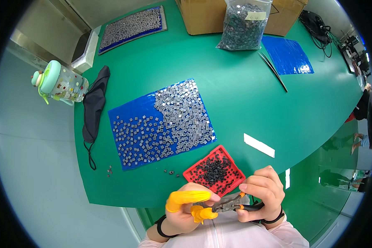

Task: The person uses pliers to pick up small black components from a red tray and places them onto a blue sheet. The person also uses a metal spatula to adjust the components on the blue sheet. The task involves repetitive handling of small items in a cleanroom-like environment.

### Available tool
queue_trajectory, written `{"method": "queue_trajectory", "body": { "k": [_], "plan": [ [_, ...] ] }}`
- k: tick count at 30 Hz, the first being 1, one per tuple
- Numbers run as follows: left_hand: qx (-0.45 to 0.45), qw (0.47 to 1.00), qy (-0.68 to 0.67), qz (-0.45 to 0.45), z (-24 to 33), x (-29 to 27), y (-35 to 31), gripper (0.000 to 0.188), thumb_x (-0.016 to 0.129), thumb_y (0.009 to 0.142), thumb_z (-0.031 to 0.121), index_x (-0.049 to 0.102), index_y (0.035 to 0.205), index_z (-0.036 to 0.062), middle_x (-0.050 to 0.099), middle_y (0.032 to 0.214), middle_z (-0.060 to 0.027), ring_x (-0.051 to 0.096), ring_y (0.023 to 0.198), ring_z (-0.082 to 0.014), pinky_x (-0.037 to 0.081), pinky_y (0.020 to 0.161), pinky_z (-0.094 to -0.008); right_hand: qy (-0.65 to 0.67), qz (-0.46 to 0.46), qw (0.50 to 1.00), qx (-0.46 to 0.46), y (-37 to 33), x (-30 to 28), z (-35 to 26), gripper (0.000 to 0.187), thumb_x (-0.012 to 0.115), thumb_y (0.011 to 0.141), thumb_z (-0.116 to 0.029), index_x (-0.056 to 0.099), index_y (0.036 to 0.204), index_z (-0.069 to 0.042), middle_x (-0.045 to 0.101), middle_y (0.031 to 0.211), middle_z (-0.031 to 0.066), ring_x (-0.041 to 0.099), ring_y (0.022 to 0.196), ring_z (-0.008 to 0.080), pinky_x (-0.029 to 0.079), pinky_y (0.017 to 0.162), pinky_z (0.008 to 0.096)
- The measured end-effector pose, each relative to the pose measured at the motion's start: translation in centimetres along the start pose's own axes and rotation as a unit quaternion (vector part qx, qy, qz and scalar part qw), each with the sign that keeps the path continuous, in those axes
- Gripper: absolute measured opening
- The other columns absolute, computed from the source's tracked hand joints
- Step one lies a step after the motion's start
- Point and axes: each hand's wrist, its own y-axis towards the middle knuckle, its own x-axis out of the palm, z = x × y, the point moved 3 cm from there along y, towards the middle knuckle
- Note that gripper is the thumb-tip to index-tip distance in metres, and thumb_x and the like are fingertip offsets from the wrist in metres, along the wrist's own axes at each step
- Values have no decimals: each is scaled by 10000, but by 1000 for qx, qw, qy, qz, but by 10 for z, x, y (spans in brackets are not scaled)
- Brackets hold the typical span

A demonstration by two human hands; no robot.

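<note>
Nearest the camera, low in the head view, both hands meet over the person's lap, just off the near edge of the green table (252,95). The right hand (262,192) is clenched around the dark handles of a small pair of pliers (231,204), its fingers curled over the grips. The pliers lie almost level — long axis running left to right, handles at the right inside the fist, the metal nose pointing left toward the other hand. The left hand (188,211) wears yellow-orange finger cots (186,197) on at least two fingers; those fingertips are pinched together right at the nose of the pliers, but whatever small piece sits between them is too tiny to make out. Both wrists carry dark bands.

Just beyond the hands, at the near edge of the table, sits a red tray (194,171) filled with small black parts. Further in, a blue sheet (130,109) lies mid-table, covered with many small grey square pieces — packed tight on its right half, scattered on its left. A black face mask (94,103) lies along the left edge, beside a mint-green drinking bottle (60,82). At the far edge stand a clear bag of grey parts (242,27) and a cardboard box (202,16).
</note>
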Motion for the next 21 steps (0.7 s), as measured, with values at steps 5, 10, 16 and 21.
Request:
{"method": "queue_trajectory", "body": {
  "k": [5, 10, 16, 21],
  "plan": [
    [63, 993, 85, -56, 4, -12, 6, 248, 687, 684, -102, 686, 920, -24, 709, 956, -145, 692, 864, -230, 541, 722, -274, 18, -3, 1000, 22, -1, 1, 2, 483, 780, 607, -286, 659, 1023, -71, 635, 910, 48, 554, 726, 225, 393, 565, 328],
    [48, 993, 97, -55, 6, -15, 6, 267, 698, 677, -96, 693, 936, -30, 715, 924, -143, 699, 796, -218, 542, 668, -269, 33, -13, 999, 23, -1, 3, 2, 485, 780, 607, -279, 657, 1028, -72, 640, 920, 50, 560, 739, 223, 391, 567, 323],
    [-28, 995, 92, -11, 0, -17, -5, 225, 786, 691, -6, 703, 895, -52, 717, 856, -137, 695, 711, -186, 538, 628, -248, -28, -7, 1000, -9, 4, -1, -2, 476, 774, 624, -316, 661, 1024, -84, 646, 917, 30, 549, 747, 211, 384, 583, 322],
    [-127, 990, -47, 31, -8, -15, -7, 227, 786, 744, 45, 687, 897, -91, 706, 822, -156, 695, 701, -198, 565, 625, -268, -58, -5, 998, -22, 5, -3, -1, 470, 766, 630, -328, 662, 1021, -90, 649, 908, 17, 540, 744, 210, 382, 595, 325]
  ]
}}
